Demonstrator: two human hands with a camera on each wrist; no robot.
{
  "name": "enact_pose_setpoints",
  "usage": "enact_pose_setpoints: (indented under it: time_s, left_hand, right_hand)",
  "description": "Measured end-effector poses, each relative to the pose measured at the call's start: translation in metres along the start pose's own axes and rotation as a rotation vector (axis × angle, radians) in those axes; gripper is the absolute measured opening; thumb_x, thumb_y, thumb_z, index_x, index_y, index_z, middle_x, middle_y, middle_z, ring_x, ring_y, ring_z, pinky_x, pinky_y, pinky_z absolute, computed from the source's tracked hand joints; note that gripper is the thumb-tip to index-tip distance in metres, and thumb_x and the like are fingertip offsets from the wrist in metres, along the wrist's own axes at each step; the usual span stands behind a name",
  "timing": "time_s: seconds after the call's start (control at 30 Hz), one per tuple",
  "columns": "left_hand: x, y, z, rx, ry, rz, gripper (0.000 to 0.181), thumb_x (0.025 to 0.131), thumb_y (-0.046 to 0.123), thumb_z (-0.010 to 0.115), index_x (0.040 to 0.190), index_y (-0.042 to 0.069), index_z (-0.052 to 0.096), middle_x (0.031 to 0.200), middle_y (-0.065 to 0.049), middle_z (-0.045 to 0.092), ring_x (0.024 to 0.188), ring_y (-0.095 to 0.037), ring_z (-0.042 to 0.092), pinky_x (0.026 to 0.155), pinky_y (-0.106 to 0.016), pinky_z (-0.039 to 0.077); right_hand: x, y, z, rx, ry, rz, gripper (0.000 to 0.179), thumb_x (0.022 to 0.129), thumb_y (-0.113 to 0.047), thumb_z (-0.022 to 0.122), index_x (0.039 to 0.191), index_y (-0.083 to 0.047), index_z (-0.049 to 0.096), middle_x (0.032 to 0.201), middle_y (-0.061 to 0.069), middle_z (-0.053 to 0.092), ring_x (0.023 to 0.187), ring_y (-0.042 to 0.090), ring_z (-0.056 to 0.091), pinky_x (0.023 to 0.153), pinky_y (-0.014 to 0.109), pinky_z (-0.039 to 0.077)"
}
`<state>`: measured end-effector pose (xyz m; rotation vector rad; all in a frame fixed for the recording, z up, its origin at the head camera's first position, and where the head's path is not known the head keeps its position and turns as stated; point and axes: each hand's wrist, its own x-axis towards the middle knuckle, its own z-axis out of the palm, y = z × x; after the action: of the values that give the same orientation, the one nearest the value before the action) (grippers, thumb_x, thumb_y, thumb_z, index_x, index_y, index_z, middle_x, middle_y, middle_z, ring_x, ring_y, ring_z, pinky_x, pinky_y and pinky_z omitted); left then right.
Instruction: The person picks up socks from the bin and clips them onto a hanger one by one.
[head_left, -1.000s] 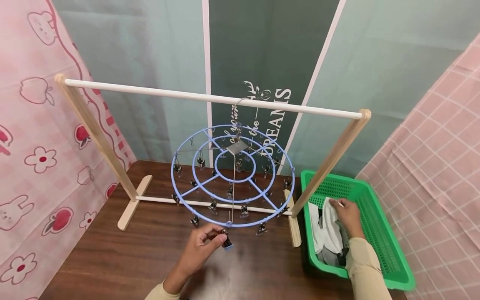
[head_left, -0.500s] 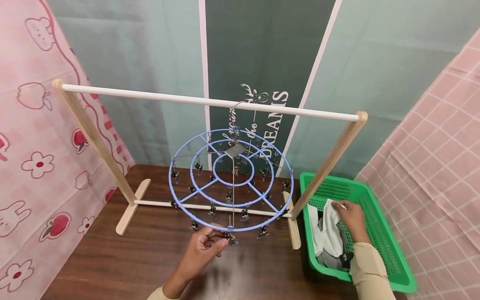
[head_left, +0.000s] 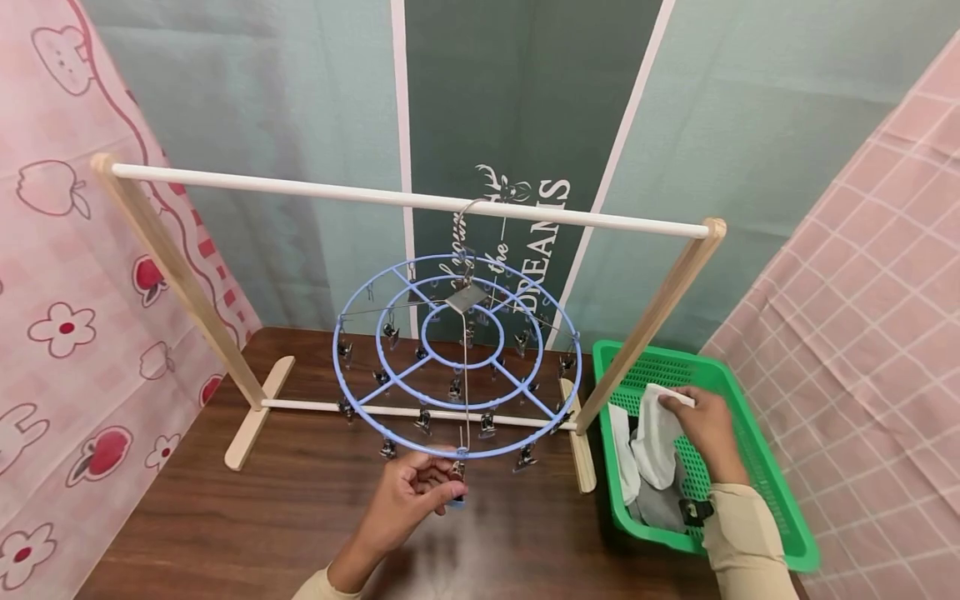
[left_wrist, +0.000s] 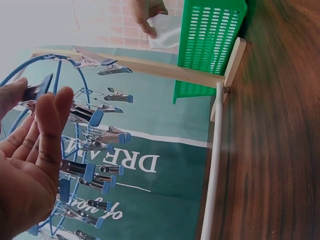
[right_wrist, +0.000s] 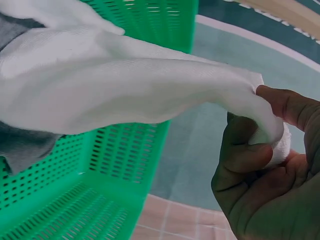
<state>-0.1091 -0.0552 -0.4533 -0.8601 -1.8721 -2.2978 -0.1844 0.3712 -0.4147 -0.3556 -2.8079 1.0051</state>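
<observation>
A round blue clip hanger hangs by its hook from the white bar of a wooden stand. At its front rim my left hand pinches a metal clip between thumb and fingers; the blue-tipped clip shows against the thumb in the left wrist view. Over the green basket my right hand grips one end of a white sock. In the right wrist view the sock stretches from the curled fingers back over the basket, its far end out of frame.
Another white piece and grey cloth lie in the basket. The stand's right post rises between hanger and basket. Several other clips dangle from the rings. A brown wooden table lies beneath.
My right hand has raised the white sock slightly within the basket. My left hand stays at the front clip, which has turned to hang more upright. The view has shifted a little.
</observation>
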Motion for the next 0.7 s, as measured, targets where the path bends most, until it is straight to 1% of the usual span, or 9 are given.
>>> enact_pose_setpoints:
  time_s: [0.1,0.17,0.3,0.4,0.47,0.6,0.67,0.7]
  left_hand:
    - [-0.001,0.000,-0.001,0.013,0.013,0.009,0.031,0.083,-0.008,0.069,0.111,-0.014,0.059,0.082,-0.026,0.064,0.065,-0.009,0.064,0.045,-0.030,0.052]
    - [-0.001,0.000,-0.002,0.011,0.020,0.012,0.030,0.083,-0.007,0.070,0.110,-0.014,0.060,0.083,-0.024,0.064,0.065,-0.008,0.064,0.044,-0.029,0.052]
    - [-0.001,-0.001,-0.003,0.002,0.034,0.012,0.025,0.082,-0.011,0.068,0.106,-0.016,0.060,0.082,-0.013,0.066,0.065,-0.005,0.062,0.044,-0.028,0.051]
    - [-0.001,-0.001,-0.003,-0.011,0.043,0.002,0.020,0.083,-0.013,0.065,0.103,-0.017,0.060,0.082,-0.006,0.066,0.064,-0.005,0.062,0.043,-0.029,0.051]
    - [-0.001,-0.001,-0.003,-0.023,0.042,-0.004,0.018,0.085,-0.011,0.064,0.101,-0.017,0.060,0.082,-0.007,0.066,0.063,-0.006,0.061,0.042,-0.030,0.050]
    - [-0.001,-0.002,-0.004,-0.046,0.031,-0.011,0.017,0.086,-0.010,0.062,0.101,-0.018,0.060,0.082,-0.011,0.066,0.062,-0.007,0.060,0.040,-0.031,0.050]
    - [-0.001,-0.002,-0.004,-0.046,0.034,-0.015,0.017,0.087,-0.010,0.062,0.102,-0.017,0.060,0.082,-0.011,0.067,0.063,-0.007,0.060,0.041,-0.031,0.050]
    - [-0.001,-0.003,-0.004,-0.044,0.037,-0.022,0.017,0.087,-0.010,0.062,0.102,-0.017,0.060,0.082,-0.010,0.067,0.064,-0.006,0.060,0.041,-0.030,0.050]
  right_hand:
    - [-0.003,-0.008,-0.003,0.005,0.035,0.004,0.041,0.097,-0.030,0.058,0.118,0.005,0.063,0.115,0.029,0.061,0.088,0.035,0.060,0.062,0.035,0.047]
    - [-0.006,-0.013,-0.005,0.005,0.056,0.005,0.040,0.097,-0.029,0.058,0.117,0.005,0.063,0.114,0.028,0.061,0.086,0.034,0.061,0.062,0.033,0.047]
    - [-0.010,-0.021,-0.010,-0.007,0.063,0.007,0.043,0.097,-0.032,0.058,0.118,0.005,0.063,0.115,0.028,0.061,0.089,0.035,0.061,0.063,0.033,0.047]
    - [-0.013,-0.025,-0.012,0.002,0.061,0.006,0.044,0.097,-0.034,0.058,0.118,0.004,0.063,0.114,0.027,0.062,0.089,0.034,0.060,0.063,0.034,0.046]
    - [-0.016,-0.028,-0.014,0.009,0.067,0.000,0.044,0.097,-0.035,0.058,0.118,0.004,0.063,0.113,0.027,0.062,0.084,0.029,0.061,0.062,0.033,0.046]
    - [-0.021,-0.038,-0.018,0.058,0.105,0.006,0.042,0.095,-0.034,0.060,0.117,0.003,0.064,0.111,0.024,0.063,0.075,0.013,0.058,0.060,0.029,0.047]
    - [-0.024,-0.043,-0.021,0.092,0.123,0.017,0.043,0.094,-0.035,0.062,0.117,0.002,0.064,0.109,0.020,0.063,0.072,0.007,0.055,0.058,0.027,0.047]
    - [-0.026,-0.046,-0.022,0.112,0.134,0.023,0.043,0.093,-0.035,0.063,0.116,0.002,0.064,0.106,0.016,0.064,0.070,0.005,0.055,0.057,0.026,0.046]
